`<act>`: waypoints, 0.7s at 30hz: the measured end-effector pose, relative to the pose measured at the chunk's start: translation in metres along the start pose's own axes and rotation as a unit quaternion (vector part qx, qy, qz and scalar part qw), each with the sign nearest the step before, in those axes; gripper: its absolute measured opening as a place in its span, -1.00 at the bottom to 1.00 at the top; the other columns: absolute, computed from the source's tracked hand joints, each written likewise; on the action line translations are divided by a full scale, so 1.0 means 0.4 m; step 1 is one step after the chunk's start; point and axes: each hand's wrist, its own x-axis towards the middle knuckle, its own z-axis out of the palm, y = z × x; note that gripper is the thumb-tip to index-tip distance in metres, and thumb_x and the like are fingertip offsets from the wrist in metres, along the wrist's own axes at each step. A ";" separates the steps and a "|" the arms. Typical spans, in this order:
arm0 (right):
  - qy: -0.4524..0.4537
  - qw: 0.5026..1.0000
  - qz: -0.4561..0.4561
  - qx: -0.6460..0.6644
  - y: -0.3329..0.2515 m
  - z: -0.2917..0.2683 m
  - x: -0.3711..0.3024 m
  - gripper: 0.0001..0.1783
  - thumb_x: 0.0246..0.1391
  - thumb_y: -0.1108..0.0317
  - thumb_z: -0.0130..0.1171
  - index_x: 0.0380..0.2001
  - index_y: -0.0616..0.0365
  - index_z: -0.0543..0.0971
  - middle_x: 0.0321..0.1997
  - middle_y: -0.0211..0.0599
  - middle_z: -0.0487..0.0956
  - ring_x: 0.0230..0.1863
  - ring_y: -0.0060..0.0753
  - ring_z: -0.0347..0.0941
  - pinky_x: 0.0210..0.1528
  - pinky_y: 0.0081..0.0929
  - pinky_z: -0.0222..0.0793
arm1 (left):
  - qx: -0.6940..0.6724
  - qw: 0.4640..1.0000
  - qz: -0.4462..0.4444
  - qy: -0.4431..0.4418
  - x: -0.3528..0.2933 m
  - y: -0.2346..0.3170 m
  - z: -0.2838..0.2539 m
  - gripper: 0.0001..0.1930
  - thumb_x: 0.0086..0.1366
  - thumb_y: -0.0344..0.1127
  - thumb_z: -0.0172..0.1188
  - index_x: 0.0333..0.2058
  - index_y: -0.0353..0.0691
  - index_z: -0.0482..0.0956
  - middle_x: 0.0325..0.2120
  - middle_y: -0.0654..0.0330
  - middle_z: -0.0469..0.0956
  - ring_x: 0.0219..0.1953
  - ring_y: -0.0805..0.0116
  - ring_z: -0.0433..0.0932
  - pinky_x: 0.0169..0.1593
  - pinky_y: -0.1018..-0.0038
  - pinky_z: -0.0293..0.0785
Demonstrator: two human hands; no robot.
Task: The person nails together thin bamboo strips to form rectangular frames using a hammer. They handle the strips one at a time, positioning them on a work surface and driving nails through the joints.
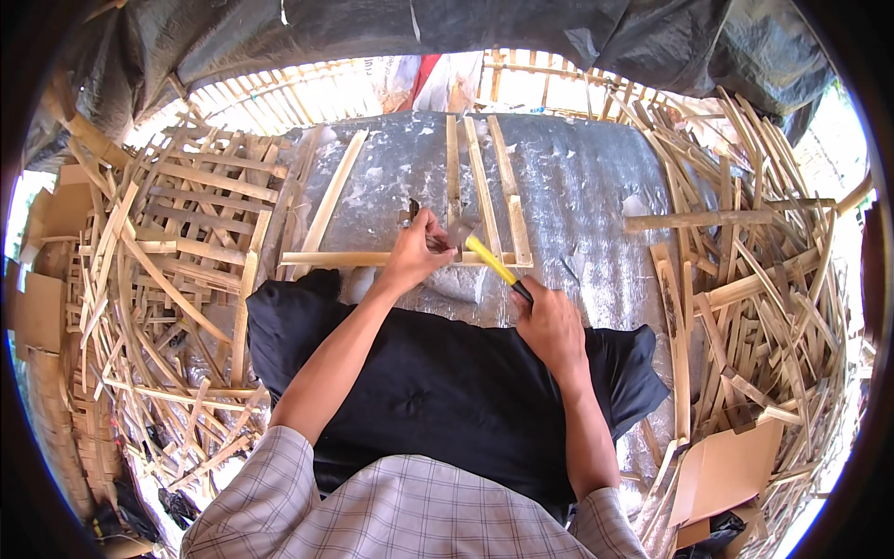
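Note:
My right hand is closed round the black grip of a hammer with a yellow handle. The hammer's grey head is close beside the fingertips of my left hand. Those fingers are pinched together over a crosswise bamboo strip; what they hold is too small to make out. A small dark object shows just beyond the left fingers. Under the strip, in front of my legs, lies a grey stone block. Several bamboo slats run away from the strip, forming part of a frame.
A shiny dark sheet covers the ground ahead. Lattice panels of bamboo are piled on the left, and a heap of loose strips stands on the right. A cardboard piece lies at lower right. Dark plastic sheeting hangs overhead.

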 end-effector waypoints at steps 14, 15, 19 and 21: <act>0.031 0.997 0.023 0.063 0.063 -0.017 0.014 -0.84 0.29 0.33 0.26 -0.24 0.19 0.57 -0.47 0.17 0.56 -0.32 0.41 0.51 -0.29 0.14 0.37 | -0.096 0.894 0.164 -0.407 -0.324 0.501 -0.146 -0.75 0.54 -0.20 0.18 -0.10 -0.25 0.70 -0.11 0.09 0.70 -0.02 0.18 0.66 0.07 0.30 0.57; 0.030 0.996 0.020 0.078 0.057 -0.009 0.019 -0.86 0.28 0.37 0.26 -0.25 0.22 0.56 -0.48 0.17 0.54 -0.33 0.40 0.48 -0.31 0.10 0.34 | -0.300 0.772 -0.078 -0.555 -0.408 0.507 -0.155 -0.68 0.60 -0.13 0.09 0.01 -0.24 0.68 0.02 0.03 0.64 0.05 0.17 0.62 0.10 0.25 0.54; 0.028 0.993 0.003 0.114 0.102 0.003 0.021 -0.86 0.28 0.42 0.25 -0.28 0.28 0.53 -0.49 0.19 0.48 -0.38 0.40 0.40 -0.35 0.00 0.30 | -0.543 0.571 0.211 -0.579 -0.481 0.529 0.050 -0.66 0.39 -0.24 0.31 -0.03 -0.40 0.59 -0.08 0.00 0.56 0.05 0.13 0.55 0.21 0.17 0.42; 0.028 0.993 0.006 0.114 0.090 -0.001 0.022 -0.85 0.28 0.42 0.25 -0.28 0.29 0.53 -0.48 0.19 0.48 -0.38 0.41 0.40 -0.35 -0.01 0.30 | -0.488 0.589 0.192 -0.615 -0.498 0.538 0.071 -0.57 0.30 -0.19 0.45 0.03 -0.32 0.62 -0.09 0.00 0.54 -0.02 0.14 0.55 0.14 0.23 0.41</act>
